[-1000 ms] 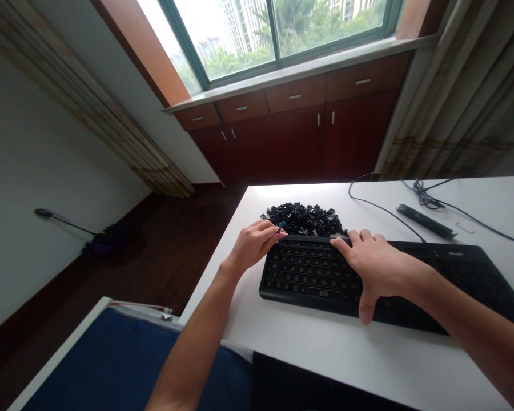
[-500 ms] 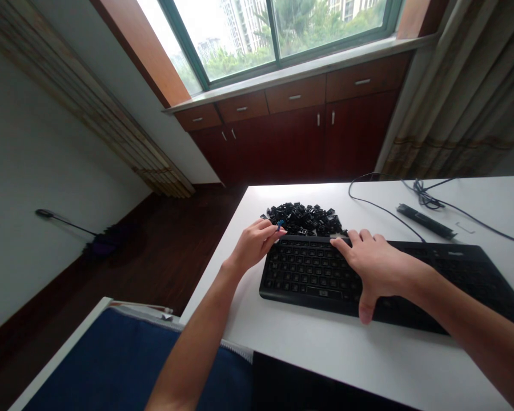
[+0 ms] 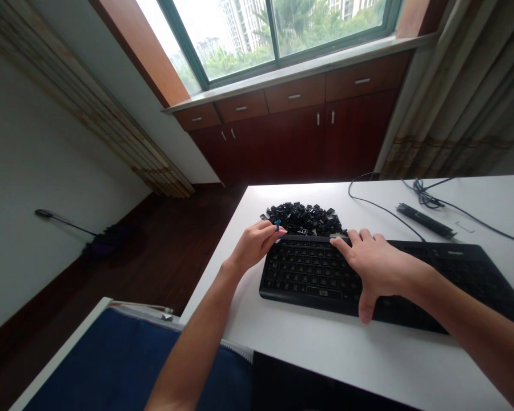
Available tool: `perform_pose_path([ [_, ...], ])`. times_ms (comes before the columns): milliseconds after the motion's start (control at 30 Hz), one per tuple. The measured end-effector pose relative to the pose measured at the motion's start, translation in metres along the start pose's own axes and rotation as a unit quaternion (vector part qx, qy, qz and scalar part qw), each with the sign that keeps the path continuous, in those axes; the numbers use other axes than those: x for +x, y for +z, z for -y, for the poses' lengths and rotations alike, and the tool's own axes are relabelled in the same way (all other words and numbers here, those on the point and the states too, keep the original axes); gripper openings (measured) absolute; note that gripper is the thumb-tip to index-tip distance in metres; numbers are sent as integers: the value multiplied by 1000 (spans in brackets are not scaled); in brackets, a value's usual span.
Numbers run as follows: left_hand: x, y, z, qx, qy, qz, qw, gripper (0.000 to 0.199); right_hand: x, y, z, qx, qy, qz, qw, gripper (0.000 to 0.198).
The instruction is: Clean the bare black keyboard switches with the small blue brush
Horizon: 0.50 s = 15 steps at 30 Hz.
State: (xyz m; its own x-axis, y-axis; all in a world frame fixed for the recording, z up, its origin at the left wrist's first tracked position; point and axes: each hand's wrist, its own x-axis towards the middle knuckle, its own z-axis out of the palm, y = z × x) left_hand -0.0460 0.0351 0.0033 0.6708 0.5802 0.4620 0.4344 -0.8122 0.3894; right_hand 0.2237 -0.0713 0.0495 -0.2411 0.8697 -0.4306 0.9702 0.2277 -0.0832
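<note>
A black keyboard (image 3: 308,268) lies on the white table, its key positions looking bare of caps. My right hand (image 3: 379,265) spans it, fingers over the far edge and thumb down at the near edge, holding it in place. At the keyboard's far left corner, my left hand (image 3: 257,242) is closed in a pinch on a small blue tool (image 3: 277,224); its lower end is hidden by the fingers. Just beyond the keyboard is a heap of black keycaps (image 3: 304,218), close to the left fingertips.
A long black plastic piece (image 3: 426,221) lies behind the keyboard, with a small bent metal wire (image 3: 465,227) beside it. A coiled black cable (image 3: 426,197) runs across the white table (image 3: 304,337). A blue chair (image 3: 107,359) stands at the near left.
The blue tool in my left hand has tilted more upright and shifted slightly left. My right hand and the keyboard have stayed put.
</note>
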Motion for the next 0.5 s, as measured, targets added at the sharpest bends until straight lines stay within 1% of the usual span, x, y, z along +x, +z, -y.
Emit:
perform_pose_path([
  [133, 0, 0, -1, -12, -23, 18, 999, 30, 0, 0, 0, 0, -2, -5, 1000, 150],
  [333, 0, 1, -2, -36, -24, 18, 999, 29, -2, -3, 2, -13, 6, 5, 1000, 148],
  [500, -1, 0, 0, -51, -59, 41, 996, 27, -2, -4, 3, -14, 4, 6, 1000, 149],
])
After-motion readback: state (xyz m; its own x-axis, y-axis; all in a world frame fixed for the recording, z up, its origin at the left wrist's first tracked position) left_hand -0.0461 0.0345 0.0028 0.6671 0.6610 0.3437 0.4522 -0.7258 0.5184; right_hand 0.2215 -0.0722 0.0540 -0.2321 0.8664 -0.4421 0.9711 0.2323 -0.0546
